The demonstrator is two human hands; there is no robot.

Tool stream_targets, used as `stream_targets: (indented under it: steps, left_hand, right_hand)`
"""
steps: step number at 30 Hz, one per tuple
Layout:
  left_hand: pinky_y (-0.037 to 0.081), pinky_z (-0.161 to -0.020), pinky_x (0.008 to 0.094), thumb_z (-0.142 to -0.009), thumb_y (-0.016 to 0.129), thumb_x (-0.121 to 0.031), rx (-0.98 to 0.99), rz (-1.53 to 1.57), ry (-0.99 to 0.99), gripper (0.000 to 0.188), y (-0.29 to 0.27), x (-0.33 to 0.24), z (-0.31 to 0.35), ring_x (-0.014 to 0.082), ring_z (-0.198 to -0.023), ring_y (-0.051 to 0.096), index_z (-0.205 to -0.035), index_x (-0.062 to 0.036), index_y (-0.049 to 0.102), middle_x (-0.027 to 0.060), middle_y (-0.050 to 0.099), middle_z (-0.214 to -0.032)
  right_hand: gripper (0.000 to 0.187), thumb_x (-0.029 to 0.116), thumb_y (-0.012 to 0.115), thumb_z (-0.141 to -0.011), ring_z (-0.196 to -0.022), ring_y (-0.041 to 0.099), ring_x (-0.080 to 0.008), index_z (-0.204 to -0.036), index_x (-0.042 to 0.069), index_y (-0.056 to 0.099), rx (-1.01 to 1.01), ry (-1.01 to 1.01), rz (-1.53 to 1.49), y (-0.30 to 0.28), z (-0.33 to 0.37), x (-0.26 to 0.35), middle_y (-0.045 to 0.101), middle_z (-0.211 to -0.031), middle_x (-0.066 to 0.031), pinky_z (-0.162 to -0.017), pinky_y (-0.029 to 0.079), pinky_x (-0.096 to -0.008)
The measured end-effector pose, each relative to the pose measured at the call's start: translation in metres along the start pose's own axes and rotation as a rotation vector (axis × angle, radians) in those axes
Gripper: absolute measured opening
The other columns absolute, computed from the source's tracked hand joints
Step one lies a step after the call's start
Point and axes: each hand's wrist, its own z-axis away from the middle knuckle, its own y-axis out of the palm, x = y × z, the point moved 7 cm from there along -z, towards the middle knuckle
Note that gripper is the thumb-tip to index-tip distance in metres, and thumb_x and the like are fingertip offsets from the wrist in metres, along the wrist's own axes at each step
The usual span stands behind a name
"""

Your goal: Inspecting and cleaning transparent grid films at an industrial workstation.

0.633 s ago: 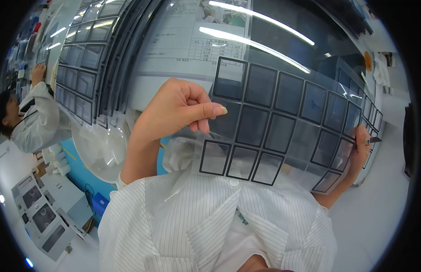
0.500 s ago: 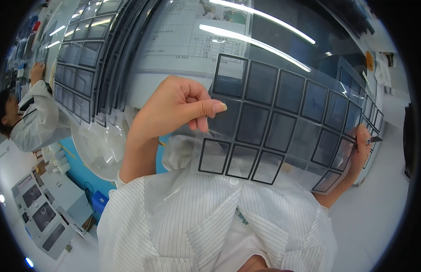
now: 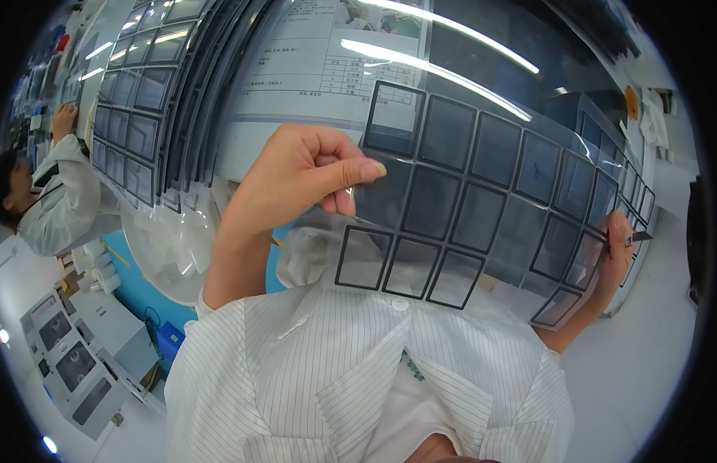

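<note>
A clear plastic sheet with rows of black-framed rectangles is held up in front of my chest. Some places in its grid have no frame. My left hand is closed, with thumb and bent fingers pinching the sheet's left edge. At the opposite edge, my right hand grips the sheet, its fingertips curled over the border and the palm partly hidden behind it. A small thin dark piece juts out beside the right fingers; I cannot make out what it is.
Several similar framed sheets stand at the left beside a white round basin. Behind the held sheet lies a printed paper under a glossy surface. Another person works at far left. White machines stand at lower left.
The sheet's left part has tilted up slightly, its framed rectangles sitting a little higher. My left hand has shifted slightly upward with it; my right hand has barely moved.
</note>
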Motion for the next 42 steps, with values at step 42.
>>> stream_targets:
  steps: [42]
  left_hand:
    - [0.044,-0.048,0.0247,-0.072,0.083,-0.021,-0.644,-1.249,0.895,0.036,0.035,-0.026,0.029,0.0124,-0.058,0.057,-0.106,-0.0106,0.073,-0.0003,0.062,-0.080]
  right_hand:
    - [0.031,0.029,0.062,-0.099,-0.051,0.032,-0.0003,-0.075,0.010,0.057,-0.068,0.077,0.070,0.022,0.008,0.000,0.041,-0.063,0.0085,-0.046,0.021,-0.0191]
